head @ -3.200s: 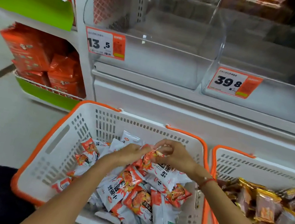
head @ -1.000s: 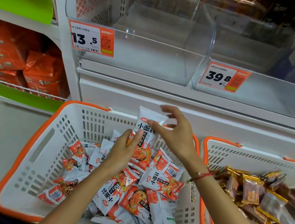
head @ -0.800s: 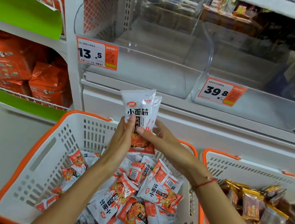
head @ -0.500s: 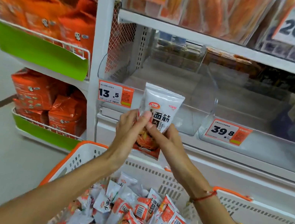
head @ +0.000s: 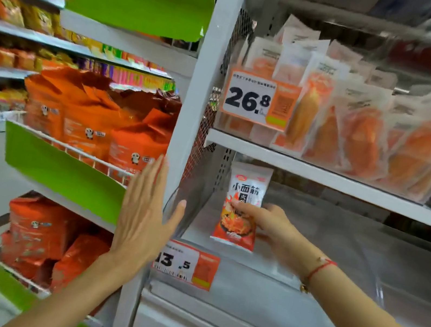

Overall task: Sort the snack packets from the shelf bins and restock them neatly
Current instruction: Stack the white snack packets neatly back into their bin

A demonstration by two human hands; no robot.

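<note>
Currently the restocking step is in hand: the right hand (head: pixel 264 223) pinches one snack packet (head: pixel 241 207) upright inside the clear shelf bin (head: pixel 251 300) behind the 13.5 price tag (head: pixel 186 265). The left hand (head: pixel 144 208) is flat, fingers straight, holding nothing, beside the white upright post (head: pixel 198 103). Next move, by my judgement: stand the packet against the bin's back left corner, then release. Count: one packet held; two hands; one bin being filled.

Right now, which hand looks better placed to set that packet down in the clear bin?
The right hand: it already grips the white-and-orange snack packet upright inside the clear bin. The left hand is open beside the shelf post, holding nothing.
</note>
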